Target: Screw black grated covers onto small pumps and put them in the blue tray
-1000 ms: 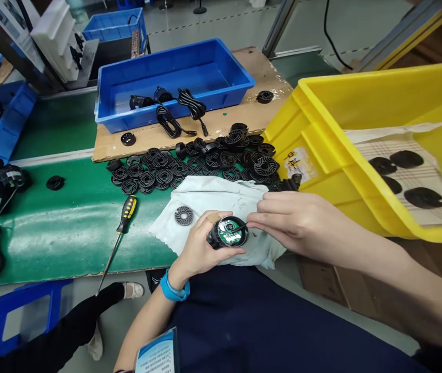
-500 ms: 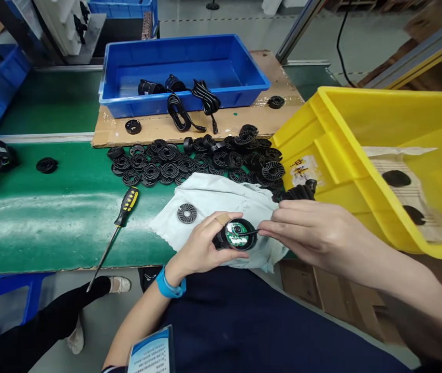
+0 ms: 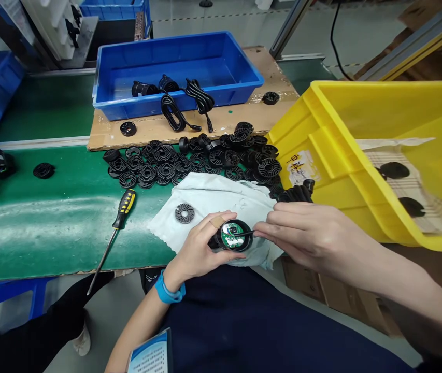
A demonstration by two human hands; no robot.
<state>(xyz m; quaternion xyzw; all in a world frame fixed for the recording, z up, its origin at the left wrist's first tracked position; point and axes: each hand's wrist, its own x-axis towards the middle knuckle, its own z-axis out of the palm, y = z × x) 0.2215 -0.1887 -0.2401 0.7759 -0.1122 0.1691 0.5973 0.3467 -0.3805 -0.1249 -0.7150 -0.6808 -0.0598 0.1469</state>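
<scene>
At the left edge of the green worktop (image 3: 50,223) a screwdriver (image 3: 122,212) is lying untouched, its yellow-and-black handle pointing toward a loose slotted disc (image 3: 184,213) on the pale cloth (image 3: 213,199). Just right of that, my left hand (image 3: 197,248) is cupping the round black motor housing (image 3: 233,235) over the cloth's near edge, my grip closed around its side. Its open face is showing a green circuit board ringed in black. My right hand (image 3: 314,235) is pinching a thin dark probe (image 3: 244,233), the tip resting on the board. I am judging this as the step of working on the board; the next move is calling for a steady housing and a light tip. Farther right, the yellow bin (image 3: 341,155) is tilting toward me
</scene>
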